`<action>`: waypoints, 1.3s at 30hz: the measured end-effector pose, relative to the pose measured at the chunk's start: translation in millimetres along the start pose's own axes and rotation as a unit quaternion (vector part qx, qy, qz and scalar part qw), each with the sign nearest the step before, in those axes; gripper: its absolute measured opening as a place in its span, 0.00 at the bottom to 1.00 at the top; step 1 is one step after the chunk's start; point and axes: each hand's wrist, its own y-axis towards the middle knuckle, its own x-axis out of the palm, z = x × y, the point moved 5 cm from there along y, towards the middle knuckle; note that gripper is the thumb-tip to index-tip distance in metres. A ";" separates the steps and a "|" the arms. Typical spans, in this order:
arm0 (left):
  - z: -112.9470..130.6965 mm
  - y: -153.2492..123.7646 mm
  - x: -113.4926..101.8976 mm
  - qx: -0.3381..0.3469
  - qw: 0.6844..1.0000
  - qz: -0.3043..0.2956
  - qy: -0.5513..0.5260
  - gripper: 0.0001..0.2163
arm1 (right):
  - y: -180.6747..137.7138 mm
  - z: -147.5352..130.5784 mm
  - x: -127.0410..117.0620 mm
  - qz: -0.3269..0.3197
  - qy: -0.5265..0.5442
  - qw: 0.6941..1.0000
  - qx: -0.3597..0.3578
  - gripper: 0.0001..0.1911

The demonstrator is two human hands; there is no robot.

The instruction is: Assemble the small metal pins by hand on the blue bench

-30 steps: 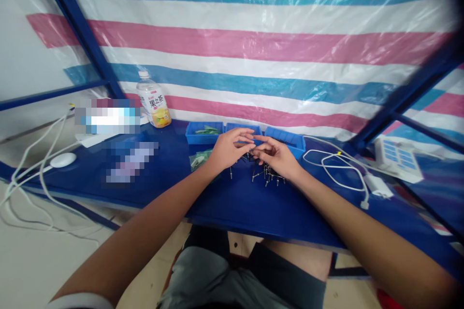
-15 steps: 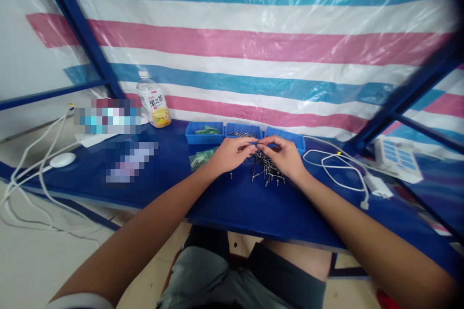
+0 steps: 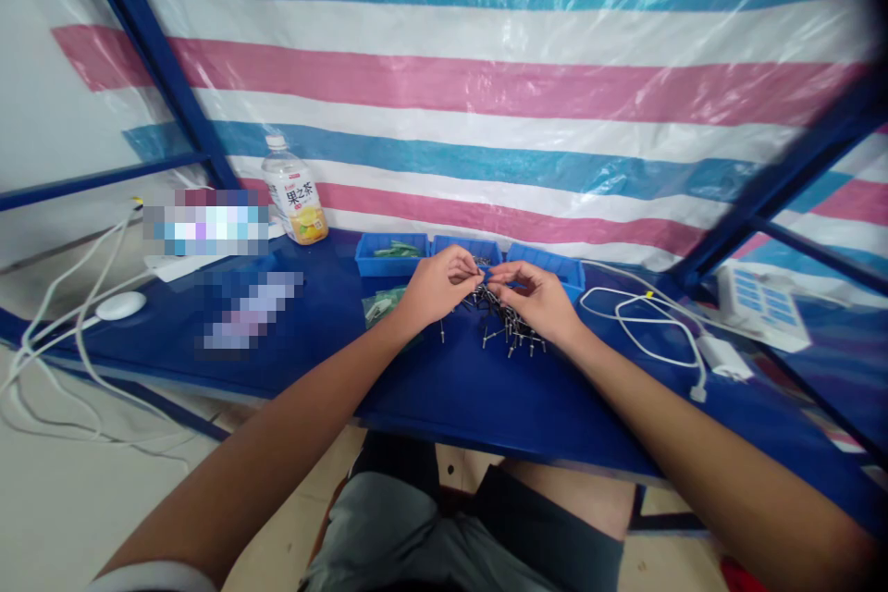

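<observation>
My left hand [image 3: 444,284] is closed, with its fingers curled in and the thumb and fingertips together. Opposite it, my right hand [image 3: 533,296] has its thumb and fingers drawn into a pinch. The fingertips of both hands almost meet above a pile of pop rivets [image 3: 514,331], black and silver with thin pins. Anything between the fingers is too small to make out. One loose rivet [image 3: 442,331] stands apart, below my left hand. Behind the hands are the middle blue bin [image 3: 450,245], holding thin metal pieces, and the right blue bin [image 3: 565,270], partly covered.
A left blue bin [image 3: 392,268] holds green packets. Green plastic bags [image 3: 378,307] lie in front of it. A drink bottle [image 3: 295,194] stands back left. White cable [image 3: 645,316], an adapter [image 3: 722,356] and a power strip [image 3: 759,301] lie on the right of the blue table [image 3: 444,398].
My left hand has shifted slightly up and its fingers have curled in more. A small gap now shows between the two hands' fingertips, which overlapped before. My right hand stays nearly in place.
</observation>
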 end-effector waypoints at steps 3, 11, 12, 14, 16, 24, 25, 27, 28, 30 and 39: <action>-1.1 -1.4 1.2 -0.011 1.000 0.000 -0.019 0.11 | -0.4 -0.3 0.2 -0.004 0.020 1.000 0.008 0.23; 4.6 -5.1 7.6 0.000 0.999 -0.046 0.018 0.11 | -1.5 -3.1 1.4 -0.020 0.005 1.000 -0.004 0.23; 4.1 -4.7 7.7 0.004 0.999 -0.048 0.022 0.10 | -1.4 -2.6 0.8 -0.015 0.002 1.000 -0.004 0.22; 2.0 -3.5 7.3 0.008 0.998 -0.047 0.032 0.10 | -1.1 -0.6 -0.8 -0.005 -0.005 1.000 0.000 0.20; -0.2 -2.1 6.7 0.005 0.998 -0.043 0.039 0.09 | -0.5 2.7 -2.2 -0.001 -0.005 1.000 0.011 0.19; 0.2 0.2 3.3 -0.008 0.999 -0.033 -0.023 0.14 | 0.8 7.9 2.0 -0.028 0.045 0.997 0.050 0.22; 0.1 0.1 2.8 -0.012 0.999 -0.032 -0.032 0.15 | 0.3 7.1 3.3 -0.032 0.047 0.997 0.055 0.23; -0.2 -0.1 2.0 -0.016 0.999 -0.030 -0.043 0.16 | -0.9 5.1 5.4 -0.040 0.041 0.997 0.060 0.23; -0.2 -0.3 1.8 -0.016 0.998 -0.029 -0.046 0.16 | -1.5 3.9 6.0 -0.045 0.032 0.997 0.058 0.22; 0.0 -0.7 1.7 -0.017 0.998 -0.028 -0.045 0.16 | -2.6 0.8 6.2 -0.053 -0.003 0.998 0.039 0.19; 5.0 -0.6 1.0 -0.019 1.000 -0.016 -0.001 0.18 | -5.8 -5.2 7.7 -0.063 -0.069 0.996 -0.017 0.14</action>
